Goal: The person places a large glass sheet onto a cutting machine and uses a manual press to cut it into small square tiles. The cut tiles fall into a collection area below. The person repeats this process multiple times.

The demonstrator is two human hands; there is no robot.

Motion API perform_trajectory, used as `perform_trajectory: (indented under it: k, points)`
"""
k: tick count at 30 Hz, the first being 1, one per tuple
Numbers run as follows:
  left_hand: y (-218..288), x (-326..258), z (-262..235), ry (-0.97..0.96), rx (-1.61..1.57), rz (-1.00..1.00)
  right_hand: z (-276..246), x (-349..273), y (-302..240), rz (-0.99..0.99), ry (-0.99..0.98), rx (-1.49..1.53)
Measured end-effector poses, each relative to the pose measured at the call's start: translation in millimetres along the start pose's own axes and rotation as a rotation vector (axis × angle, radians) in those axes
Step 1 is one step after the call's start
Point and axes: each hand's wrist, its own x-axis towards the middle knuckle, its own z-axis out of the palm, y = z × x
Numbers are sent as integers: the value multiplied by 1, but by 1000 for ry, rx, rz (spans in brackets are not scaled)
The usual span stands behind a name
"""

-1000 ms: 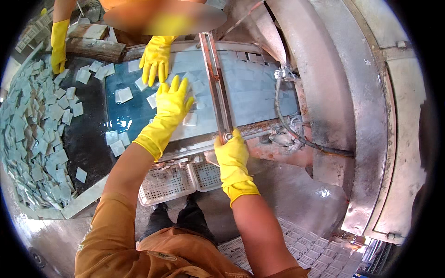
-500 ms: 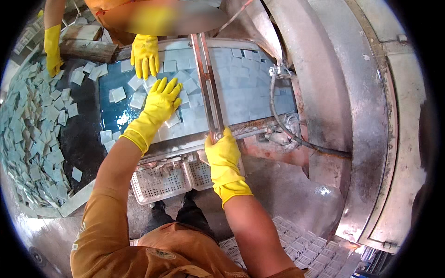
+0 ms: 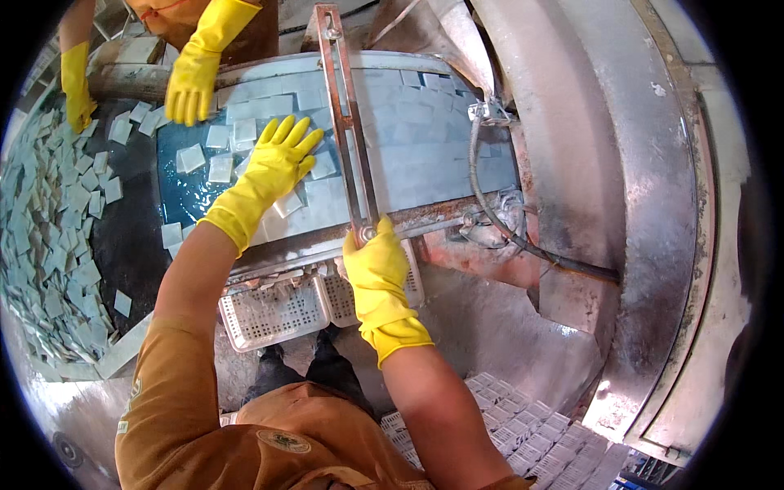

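My left hand [image 3: 273, 167], in a yellow rubber glove, lies flat with fingers outstretched on pale square tiles [image 3: 287, 203] over a wet blue surface. In a matching glove, my right hand [image 3: 377, 265] is wrapped round the near end of a rusty slotted metal bar [image 3: 349, 122], by its bolt. The bar spans the surface from near to far. Right of it, tiles [image 3: 433, 139] lie close together in rows. To the left of my left hand, a few loose tiles [image 3: 191, 158] sit apart at odd angles. My right fingertips are partly hidden.
Across the surface, a co-worker's gloved hand [image 3: 191, 86] hovers near the loose tiles; their other hand [image 3: 77, 94] is at a big tile heap [image 3: 49, 220]. White perforated baskets [image 3: 273, 317] hang below the near edge. A hose [image 3: 490, 196] curves by the metal housing [image 3: 563, 163] at right.
My view has shifted slightly. My left hand has slid a little right, nearer the bar. One co-worker's hand has moved left, away from mine. My right hand keeps its grip on the bar.
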Motion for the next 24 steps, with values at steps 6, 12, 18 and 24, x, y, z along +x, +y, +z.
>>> perform_trajectory:
  k: [6,12,18,24]
  points:
    - [60,22,15,-171,68,-238,1,2,-3,-8,-14,-8]
    - [21,1,-4,225,-125,-126,1,4,1,13,-8,-38]
    - [-40,-40,-11,199,127,-441,1,4,-1,44,-32,-50]
    - [11,-25,-3,14,150,-501,3,-1,0,2,31,-62]
